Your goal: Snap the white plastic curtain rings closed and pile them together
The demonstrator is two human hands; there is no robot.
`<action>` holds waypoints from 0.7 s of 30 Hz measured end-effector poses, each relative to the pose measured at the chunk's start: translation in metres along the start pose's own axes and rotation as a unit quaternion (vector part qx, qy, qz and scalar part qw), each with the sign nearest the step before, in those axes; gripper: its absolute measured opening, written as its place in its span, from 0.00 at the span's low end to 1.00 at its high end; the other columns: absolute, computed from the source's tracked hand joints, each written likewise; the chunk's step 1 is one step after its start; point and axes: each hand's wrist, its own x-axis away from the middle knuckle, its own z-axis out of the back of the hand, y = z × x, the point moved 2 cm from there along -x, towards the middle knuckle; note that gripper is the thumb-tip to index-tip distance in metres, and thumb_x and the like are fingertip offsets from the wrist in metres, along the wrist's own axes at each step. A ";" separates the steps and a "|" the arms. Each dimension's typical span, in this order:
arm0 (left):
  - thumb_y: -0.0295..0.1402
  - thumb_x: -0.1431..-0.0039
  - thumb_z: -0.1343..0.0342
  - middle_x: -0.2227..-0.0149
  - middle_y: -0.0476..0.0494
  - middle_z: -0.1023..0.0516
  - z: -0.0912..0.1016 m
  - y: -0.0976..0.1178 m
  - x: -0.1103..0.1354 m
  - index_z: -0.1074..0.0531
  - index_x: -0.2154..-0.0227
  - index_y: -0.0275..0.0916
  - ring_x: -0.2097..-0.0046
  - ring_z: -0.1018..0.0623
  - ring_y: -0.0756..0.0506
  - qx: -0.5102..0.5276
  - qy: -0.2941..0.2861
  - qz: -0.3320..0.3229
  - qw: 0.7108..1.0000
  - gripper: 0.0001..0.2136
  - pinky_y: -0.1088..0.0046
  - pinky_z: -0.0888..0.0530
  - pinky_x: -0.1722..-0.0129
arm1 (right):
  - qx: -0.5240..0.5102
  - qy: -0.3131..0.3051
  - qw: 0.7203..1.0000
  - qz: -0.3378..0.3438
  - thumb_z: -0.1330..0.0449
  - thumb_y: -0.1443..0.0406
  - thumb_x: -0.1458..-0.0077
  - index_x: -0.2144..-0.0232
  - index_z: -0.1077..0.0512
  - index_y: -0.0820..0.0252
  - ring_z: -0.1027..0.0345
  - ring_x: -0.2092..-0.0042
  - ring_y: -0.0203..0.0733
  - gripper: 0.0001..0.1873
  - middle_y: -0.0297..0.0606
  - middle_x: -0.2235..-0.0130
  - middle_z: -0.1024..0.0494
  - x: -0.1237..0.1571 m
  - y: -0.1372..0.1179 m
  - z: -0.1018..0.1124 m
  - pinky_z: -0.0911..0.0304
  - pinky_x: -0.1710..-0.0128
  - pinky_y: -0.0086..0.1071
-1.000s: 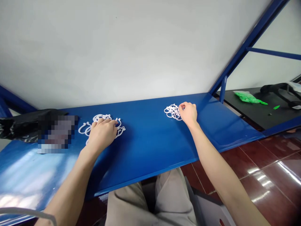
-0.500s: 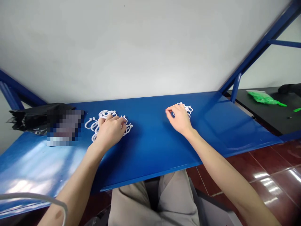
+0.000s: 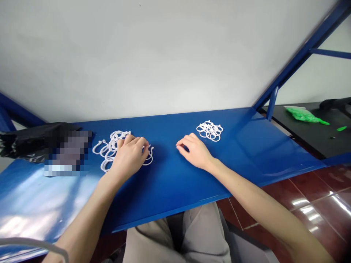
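Note:
Two piles of white plastic rings lie on a blue table (image 3: 178,182). My left hand (image 3: 130,155) rests on the left pile of open rings (image 3: 109,148), its fingers curled and pinching one ring at the pile's right edge. My right hand (image 3: 194,149) hovers over the bare table between the piles, fingers loosely curled with nothing visible in them. The right pile of closed rings (image 3: 210,130) lies just beyond and to the right of that hand, apart from it.
A black plastic bag (image 3: 24,140) and a blurred item (image 3: 65,153) sit at the table's left end. A white wall stands behind. A blue frame post (image 3: 271,98) rises at right, with a black table (image 3: 309,128) carrying green pieces (image 3: 301,114) beyond it.
My right hand has left the right pile and moved left toward the middle of the table. My left hand has stayed on the left pile, shifting its fingers slightly.

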 end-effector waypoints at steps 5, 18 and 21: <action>0.39 0.32 0.55 0.61 0.39 0.19 0.013 0.011 0.000 0.27 0.61 0.41 0.56 0.24 0.37 0.077 0.103 0.038 0.991 0.12 0.55 0.30 0.51 | -0.082 -0.045 0.995 0.013 0.41 0.59 0.33 0.57 0.25 0.58 0.27 0.55 0.46 0.10 0.41 0.59 0.18 0.005 -0.027 -0.007 0.30 0.52 0.42; 0.44 0.35 0.47 0.65 0.44 0.16 -0.003 0.050 0.006 0.31 0.56 0.40 0.63 0.16 0.44 0.499 0.021 0.133 0.856 0.13 0.66 0.20 0.61 | -0.332 -0.027 0.933 -0.135 0.37 0.58 0.38 0.61 0.32 0.54 0.20 0.62 0.39 0.09 0.33 0.63 0.17 0.004 -0.030 -0.013 0.25 0.59 0.35; 0.44 0.36 0.45 0.65 0.43 0.17 -0.006 0.050 0.005 0.31 0.58 0.40 0.64 0.16 0.44 0.532 0.015 0.151 0.833 0.13 0.66 0.20 0.61 | -0.335 -0.033 0.932 -0.135 0.32 0.58 0.44 0.59 0.32 0.54 0.22 0.64 0.38 0.15 0.34 0.62 0.18 0.007 -0.031 -0.014 0.25 0.62 0.34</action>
